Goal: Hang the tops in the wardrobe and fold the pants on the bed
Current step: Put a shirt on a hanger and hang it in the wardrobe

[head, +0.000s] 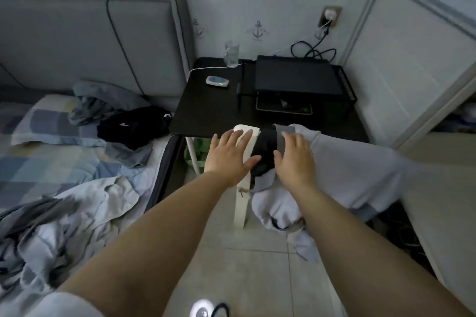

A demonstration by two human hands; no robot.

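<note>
forearms: both reach forward, hands flat, gripping nothing.
grey top: just right of right hand, slung over white chair back; soft, light, likely slides; take at shoulders.
left hand: fingers spread, over chair back.

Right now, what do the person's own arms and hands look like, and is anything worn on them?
Both forearms are bare from elbow to wrist. The left hand and the right hand wear no gloves, and no rings, watch or bracelet show on them. At the bottom left edge of the view sits a bit of white cloth, which may be a short sleeve or another garment.
</note>
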